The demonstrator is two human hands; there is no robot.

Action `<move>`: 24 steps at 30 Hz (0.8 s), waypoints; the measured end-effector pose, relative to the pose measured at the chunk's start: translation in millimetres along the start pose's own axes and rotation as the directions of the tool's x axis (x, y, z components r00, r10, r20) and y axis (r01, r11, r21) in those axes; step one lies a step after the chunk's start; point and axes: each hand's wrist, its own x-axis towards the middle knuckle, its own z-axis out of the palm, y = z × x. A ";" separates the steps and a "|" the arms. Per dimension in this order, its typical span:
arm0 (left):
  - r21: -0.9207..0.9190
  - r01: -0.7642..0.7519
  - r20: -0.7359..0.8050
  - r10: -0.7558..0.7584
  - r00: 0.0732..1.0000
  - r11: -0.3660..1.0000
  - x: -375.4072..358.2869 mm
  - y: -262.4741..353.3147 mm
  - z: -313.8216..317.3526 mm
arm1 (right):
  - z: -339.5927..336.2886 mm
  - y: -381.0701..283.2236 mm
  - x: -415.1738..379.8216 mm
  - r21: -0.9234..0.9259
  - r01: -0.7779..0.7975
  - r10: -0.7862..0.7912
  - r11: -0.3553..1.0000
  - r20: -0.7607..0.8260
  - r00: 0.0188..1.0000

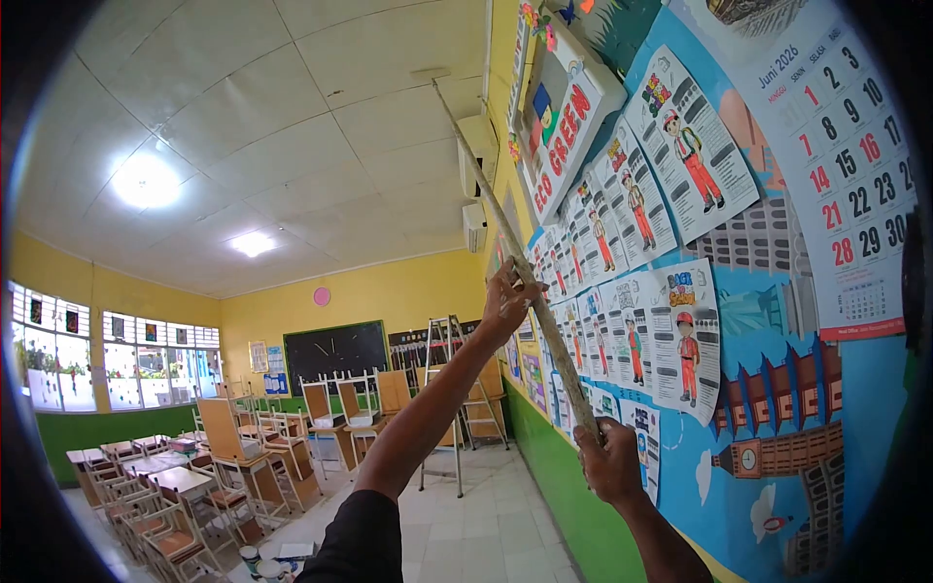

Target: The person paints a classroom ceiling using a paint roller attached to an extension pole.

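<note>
A long, paint-marked pole (559, 350) slants up and away from the lower right. At its far end a roller head (429, 74) meets the white ceiling (233, 107) close to the right wall. My left hand (509, 299) is wrapped round the middle of the pole, with pale smears on its skin. Lower down, near the pole's bottom end, my right hand (610, 457) grips it too. Posters and a blue mural (685, 428) lie on the wall just beside my right hand.
A stepladder (443, 408) stands ahead near the right wall. Desks with stacked chairs (175, 530) fill the left side, and paint cans (267, 566) sit on the floor (466, 515). Air conditioners (474, 226), an "Eco Green" board (564, 146) and a calendar (844, 185) hang right.
</note>
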 end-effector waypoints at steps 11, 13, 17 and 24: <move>-0.029 -0.026 -0.023 0.025 0.999 0.999 -71.9 62.2 55.3 | -43.0 -50.5 -84.1 0.225 -0.322 0.312 0.920 0.079 0.947; -0.060 -0.012 -0.008 0.011 1.000 0.998 -81.8 79.0 64.6 | -46.0 -53.0 -97.0 0.247 -0.318 0.311 0.915 0.068 0.948; -0.047 -0.021 -0.032 0.020 0.999 0.999 -89.9 86.9 71.0 | -49.0 -54.2 -108.0 0.252 -0.342 0.329 0.905 0.093 0.940; -0.015 -0.077 -0.054 0.077 0.996 0.997 -75.3 68.4 44.7 | -23.3 -34.0 -88.5 0.202 -0.217 0.203 0.955 0.088 0.975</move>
